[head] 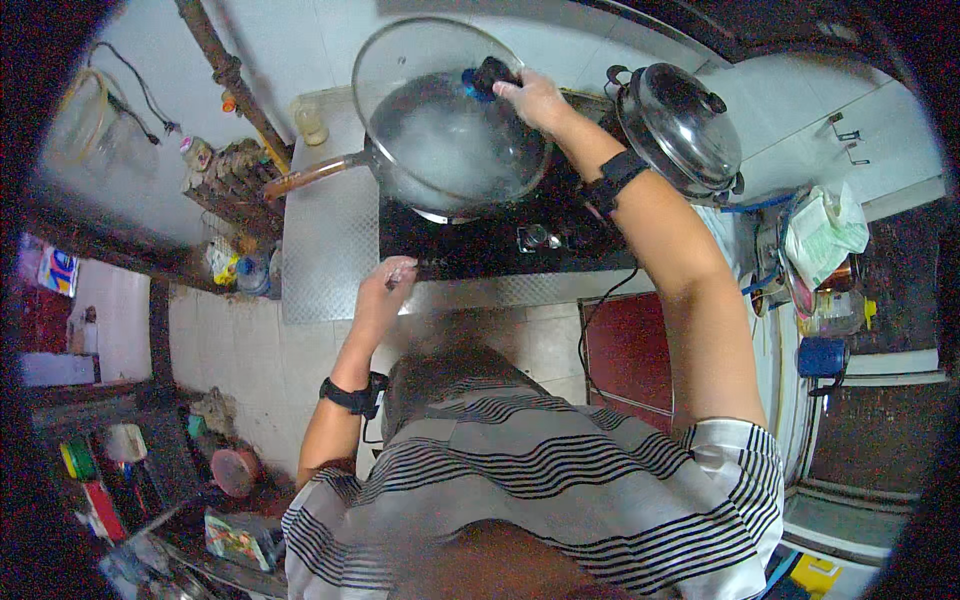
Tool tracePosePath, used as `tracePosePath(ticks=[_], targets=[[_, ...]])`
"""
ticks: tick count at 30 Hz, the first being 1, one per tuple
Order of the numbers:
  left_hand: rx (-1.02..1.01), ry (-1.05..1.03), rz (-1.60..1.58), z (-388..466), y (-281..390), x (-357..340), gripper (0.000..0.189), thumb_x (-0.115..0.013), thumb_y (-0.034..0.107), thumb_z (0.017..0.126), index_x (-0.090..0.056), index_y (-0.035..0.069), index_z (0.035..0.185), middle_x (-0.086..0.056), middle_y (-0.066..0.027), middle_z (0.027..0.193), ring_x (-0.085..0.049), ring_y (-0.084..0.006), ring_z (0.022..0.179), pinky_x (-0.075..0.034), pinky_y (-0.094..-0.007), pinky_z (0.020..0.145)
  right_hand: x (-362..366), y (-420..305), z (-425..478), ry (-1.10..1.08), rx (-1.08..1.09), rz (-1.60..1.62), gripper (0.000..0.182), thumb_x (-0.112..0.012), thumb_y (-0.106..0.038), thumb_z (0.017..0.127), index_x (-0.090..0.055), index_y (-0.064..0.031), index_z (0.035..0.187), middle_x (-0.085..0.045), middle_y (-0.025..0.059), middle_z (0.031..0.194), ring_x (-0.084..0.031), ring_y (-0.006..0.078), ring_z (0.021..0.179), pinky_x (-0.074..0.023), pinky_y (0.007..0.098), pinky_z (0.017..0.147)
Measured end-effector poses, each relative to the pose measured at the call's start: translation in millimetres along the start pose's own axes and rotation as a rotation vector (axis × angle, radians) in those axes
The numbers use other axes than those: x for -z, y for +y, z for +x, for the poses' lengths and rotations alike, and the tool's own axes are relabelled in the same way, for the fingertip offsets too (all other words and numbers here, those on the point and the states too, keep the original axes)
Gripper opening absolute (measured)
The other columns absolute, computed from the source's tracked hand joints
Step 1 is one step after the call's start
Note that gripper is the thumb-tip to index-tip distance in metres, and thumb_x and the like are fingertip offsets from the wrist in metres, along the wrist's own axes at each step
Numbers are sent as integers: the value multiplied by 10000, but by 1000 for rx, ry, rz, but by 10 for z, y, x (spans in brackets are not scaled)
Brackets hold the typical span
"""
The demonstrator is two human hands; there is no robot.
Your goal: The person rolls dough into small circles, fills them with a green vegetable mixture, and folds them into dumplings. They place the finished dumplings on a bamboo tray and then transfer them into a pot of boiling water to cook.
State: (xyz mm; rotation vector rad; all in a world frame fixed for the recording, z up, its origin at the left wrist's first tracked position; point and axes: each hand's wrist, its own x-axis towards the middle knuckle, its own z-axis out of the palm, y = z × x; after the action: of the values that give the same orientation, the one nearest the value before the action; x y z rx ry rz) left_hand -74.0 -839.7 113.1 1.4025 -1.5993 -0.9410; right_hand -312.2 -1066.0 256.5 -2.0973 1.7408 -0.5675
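Note:
My right hand (pixel 538 101) grips the black knob of a glass lid (pixel 409 46), which is raised and tilted over a dark wok (pixel 536 169). Pale steam or haze blurs the wok's inside, so its contents cannot be made out. The wok's wooden handle (pixel 315 174) points left. A blue flame-like glow shows beside the knob, seen through the glass. My left hand (pixel 390 281) is at the front edge of the black gas stove (pixel 472 251), near its left control knob, with the fingers bent; the fingertips are partly hidden. The stove's other knob (pixel 534 238) lies farther right.
A lidded metal pot (pixel 679 127) stands right of the wok. Left of it are a patterned metal counter cover (pixel 330 255) and a glass jar (pixel 311 124). A dark cable (pixel 585 322) hangs by a red cabinet panel (pixel 628 352). A blue mug (pixel 821 357) is at the right.

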Motion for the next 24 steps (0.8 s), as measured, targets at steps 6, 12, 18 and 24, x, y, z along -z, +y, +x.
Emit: tracePosePath(ticks=[6, 12, 18, 24], targets=[[-123, 17, -13, -231, 200, -166, 158, -584, 128, 823, -598, 45, 957, -620, -69, 798, -544, -108, 682, -446, -242, 641, 157, -57, -327, 245, -128, 424, 382, -572, -313, 823, -536, 33, 982, -603, 153, 868, -578, 276, 812, -440, 380, 719], [-35, 9, 19, -646, 110, -104, 172, -572, 148, 831, -593, 45, 968, -619, -76, 817, -547, -111, 692, -448, -251, 653, 63, 43, -565, 446, -60, 1148, 188, -564, -205, 854, -473, -48, 902, -488, 21, 726, -436, 125, 584, -385, 295, 525], [17, -82, -18, -822, 453, -254, 208, -570, 186, 830, -586, 43, 980, -628, -92, 838, -572, -140, 733, -454, -279, 677, 290, 143, -751, 446, -46, 1572, 165, -494, -232, 898, -430, -94, 832, -437, 9, 639, -422, 124, 515, -364, 271, 472], [-196, -143, 80, -441, 1007, -867, 220, -564, 168, 823, -579, 10, 975, -620, -135, 862, -595, -210, 759, -458, -302, 694, 882, 544, -981, 436, 136, 1934, 277, -513, -315, 872, -484, -77, 733, -496, 46, 625, -488, 192, 573, -429, 343, 562]])
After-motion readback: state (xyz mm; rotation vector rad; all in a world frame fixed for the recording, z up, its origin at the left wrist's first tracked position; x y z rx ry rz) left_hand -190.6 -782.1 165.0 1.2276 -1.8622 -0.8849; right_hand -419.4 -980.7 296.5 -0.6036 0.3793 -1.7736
